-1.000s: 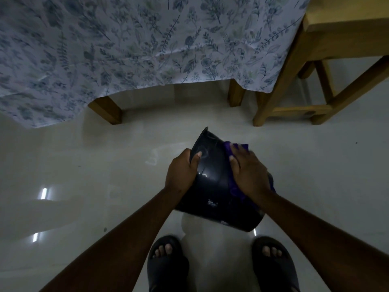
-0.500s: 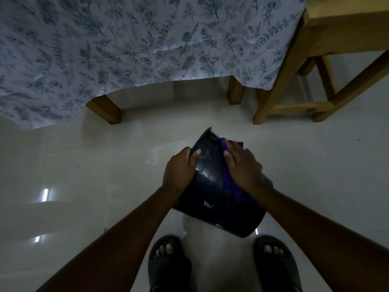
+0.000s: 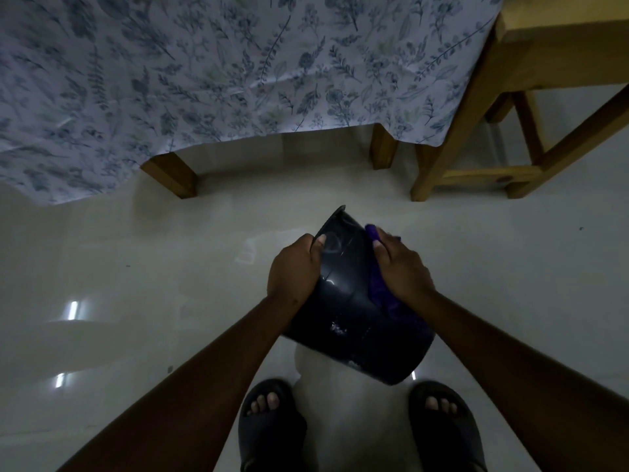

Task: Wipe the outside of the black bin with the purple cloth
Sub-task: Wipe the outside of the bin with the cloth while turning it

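- Bin (image 3: 343, 301) held in the air above the floor (image 3: 136, 284), in front of the feet, tilted, one end pointing away toward the table (image 3: 170, 172).
- Left hand (image 3: 294, 270) clamped on the left side of the bin wall, thumb pressed flat on the glossy surface.
- Right hand (image 3: 401, 270) closed on the cloth (image 3: 381, 294), pressing it against the right side of the bin; hands apart, the bin between them.
- Cloth seen as soft and crumpled, following the curved wall easily, part of it hidden under the palm.
- Judged as light: carried in the air by one hand on its side while the other wiped.
- Judged as stiff plastic, smooth and shiny, so probably slippery under bare fingers, especially if wet; could not tell wetness in this dim light.
- Best hold judged at the rim or the far edge, where fingers could hook, not on the smooth middle.
- Risk judged: bin turning or sliding out of the left hand under strong pressure of the cloth.
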A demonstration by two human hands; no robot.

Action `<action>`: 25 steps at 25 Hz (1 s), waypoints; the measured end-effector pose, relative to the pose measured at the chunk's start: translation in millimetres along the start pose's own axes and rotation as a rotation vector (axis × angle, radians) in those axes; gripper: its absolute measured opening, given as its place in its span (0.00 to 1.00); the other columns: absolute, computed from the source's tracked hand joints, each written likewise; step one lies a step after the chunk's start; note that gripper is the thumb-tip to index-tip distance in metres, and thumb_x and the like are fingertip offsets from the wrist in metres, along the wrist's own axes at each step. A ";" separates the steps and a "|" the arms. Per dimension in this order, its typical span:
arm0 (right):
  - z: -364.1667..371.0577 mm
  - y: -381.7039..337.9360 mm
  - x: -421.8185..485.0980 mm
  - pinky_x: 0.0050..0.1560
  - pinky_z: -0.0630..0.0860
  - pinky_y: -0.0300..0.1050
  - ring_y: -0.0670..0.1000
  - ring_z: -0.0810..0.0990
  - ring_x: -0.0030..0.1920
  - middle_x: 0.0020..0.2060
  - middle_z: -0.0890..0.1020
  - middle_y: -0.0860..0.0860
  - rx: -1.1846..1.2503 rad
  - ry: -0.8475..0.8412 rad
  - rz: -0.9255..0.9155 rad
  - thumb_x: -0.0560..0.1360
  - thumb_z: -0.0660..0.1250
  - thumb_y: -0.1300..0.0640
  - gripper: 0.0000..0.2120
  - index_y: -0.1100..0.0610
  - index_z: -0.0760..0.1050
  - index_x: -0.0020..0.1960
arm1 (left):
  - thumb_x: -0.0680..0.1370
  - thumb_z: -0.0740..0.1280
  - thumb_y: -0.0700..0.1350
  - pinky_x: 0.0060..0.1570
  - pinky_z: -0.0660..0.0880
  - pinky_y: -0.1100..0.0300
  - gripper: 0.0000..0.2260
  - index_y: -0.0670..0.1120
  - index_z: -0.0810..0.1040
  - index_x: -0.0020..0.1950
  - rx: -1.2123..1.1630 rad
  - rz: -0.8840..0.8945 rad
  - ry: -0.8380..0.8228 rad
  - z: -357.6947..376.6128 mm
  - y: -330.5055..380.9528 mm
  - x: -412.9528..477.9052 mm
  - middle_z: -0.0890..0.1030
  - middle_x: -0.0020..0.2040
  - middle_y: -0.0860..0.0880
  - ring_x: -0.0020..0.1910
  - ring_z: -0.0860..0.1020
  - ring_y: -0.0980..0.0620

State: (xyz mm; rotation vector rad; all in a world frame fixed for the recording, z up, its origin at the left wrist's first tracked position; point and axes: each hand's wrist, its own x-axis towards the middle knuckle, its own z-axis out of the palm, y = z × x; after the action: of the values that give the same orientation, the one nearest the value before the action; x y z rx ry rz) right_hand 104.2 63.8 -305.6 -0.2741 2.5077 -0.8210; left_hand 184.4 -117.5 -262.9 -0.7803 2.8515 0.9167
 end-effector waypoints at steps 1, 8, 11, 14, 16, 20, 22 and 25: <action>-2.3 5.2 -7.3 0.66 0.68 0.60 0.60 0.72 0.66 0.71 0.71 0.55 0.007 0.007 0.084 0.81 0.46 0.41 0.25 0.44 0.57 0.76 | 0.82 0.52 0.56 0.35 0.71 0.57 0.20 0.45 0.74 0.43 0.005 -0.012 -0.001 -0.7 1.2 1.3 0.78 0.36 0.48 0.36 0.77 0.49; 27.1 -18.9 -63.9 0.71 0.56 0.60 0.59 0.53 0.77 0.78 0.55 0.51 -0.340 0.120 -0.281 0.80 0.42 0.43 0.27 0.46 0.49 0.78 | 0.82 0.54 0.55 0.40 0.71 0.57 0.17 0.43 0.74 0.47 0.006 -0.038 -0.073 2.8 19.0 19.5 0.79 0.41 0.46 0.42 0.78 0.47; 3.7 -18.7 -13.3 0.70 0.64 0.57 0.56 0.65 0.73 0.75 0.64 0.51 -0.233 0.078 -0.231 0.81 0.44 0.43 0.25 0.48 0.57 0.76 | 0.80 0.62 0.52 0.44 0.74 0.60 0.14 0.44 0.73 0.59 -0.316 -0.075 -0.312 -12.3 11.7 12.9 0.79 0.51 0.47 0.49 0.78 0.49; -1.6 -21.3 2.8 0.67 0.66 0.57 0.56 0.69 0.70 0.73 0.68 0.52 -0.140 0.042 -0.140 0.82 0.49 0.45 0.23 0.49 0.59 0.76 | 0.81 0.58 0.53 0.44 0.73 0.59 0.14 0.45 0.73 0.59 -0.206 -0.028 -0.248 -18.7 -8.5 -15.7 0.81 0.51 0.46 0.47 0.79 0.49; 6.4 -15.6 -15.9 0.69 0.64 0.60 0.58 0.63 0.74 0.76 0.62 0.51 -0.161 0.041 -0.149 0.82 0.47 0.46 0.24 0.49 0.53 0.77 | 0.82 0.57 0.53 0.42 0.72 0.58 0.15 0.43 0.75 0.53 -0.119 -0.029 -0.093 -14.6 -7.1 -9.7 0.82 0.47 0.45 0.44 0.79 0.47; 43.0 -6.2 -104.3 0.69 0.56 0.64 0.62 0.51 0.77 0.79 0.53 0.52 -0.450 0.128 -0.309 0.79 0.47 0.45 0.28 0.47 0.47 0.78 | 0.82 0.56 0.52 0.41 0.71 0.56 0.16 0.41 0.75 0.49 -0.046 -0.086 -0.088 -3.5 18.7 28.8 0.80 0.44 0.44 0.44 0.79 0.44; 37.4 -15.3 -82.5 0.68 0.57 0.62 0.61 0.55 0.76 0.78 0.56 0.52 -0.414 0.141 -0.382 0.80 0.48 0.46 0.27 0.47 0.51 0.78 | 0.82 0.55 0.51 0.42 0.71 0.56 0.16 0.40 0.74 0.49 -0.041 -0.078 -0.093 -1.6 16.3 31.7 0.78 0.43 0.44 0.45 0.78 0.43; 11.6 -25.7 -13.8 0.67 0.67 0.59 0.57 0.67 0.71 0.73 0.67 0.53 -0.230 0.099 -0.230 0.81 0.47 0.45 0.24 0.50 0.58 0.75 | 0.82 0.55 0.52 0.42 0.72 0.55 0.17 0.40 0.75 0.50 -0.044 -0.074 -0.080 -1.3 8.6 28.0 0.79 0.44 0.44 0.44 0.78 0.44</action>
State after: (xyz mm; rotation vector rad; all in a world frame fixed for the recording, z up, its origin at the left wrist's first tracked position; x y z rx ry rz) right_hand 122.9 42.0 -293.0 -0.6230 2.7013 -0.6435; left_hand 156.1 -124.9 -262.6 -0.8271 2.7235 0.9812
